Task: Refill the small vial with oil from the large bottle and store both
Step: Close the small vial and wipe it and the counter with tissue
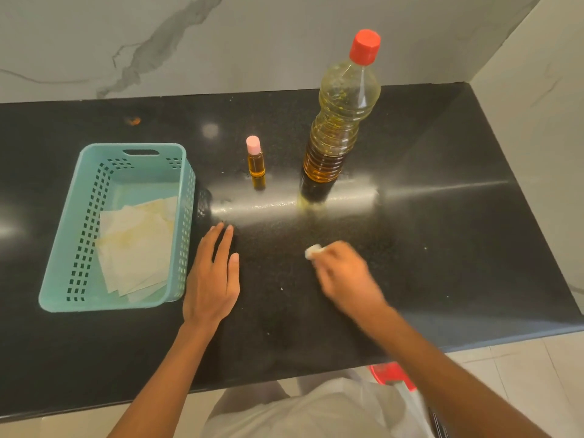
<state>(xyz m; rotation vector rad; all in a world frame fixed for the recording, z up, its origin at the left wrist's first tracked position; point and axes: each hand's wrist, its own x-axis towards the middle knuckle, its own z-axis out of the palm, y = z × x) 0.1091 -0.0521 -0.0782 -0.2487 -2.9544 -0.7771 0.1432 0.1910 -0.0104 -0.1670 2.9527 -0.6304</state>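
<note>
A: Hands first. Your left hand lay flat on the counter, fingers straight, holding nothing; your right hand, blurred, pinched a small white piece.

B: Yes, and the small vial stood upright beyond your left fingertips, well apart, so that hand was nearer. The large bottle, also capped, stood further right; the basket sat just beside your left hand.

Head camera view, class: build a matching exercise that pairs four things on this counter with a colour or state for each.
Column one:
1. large oil bottle
2. small vial
3. teal basket
4. left hand

Column two:
a. pink cap
b. lies flat on the counter
c. red cap
d. holds folded papers

Pairs: 1-c, 2-a, 3-d, 4-b.
</note>
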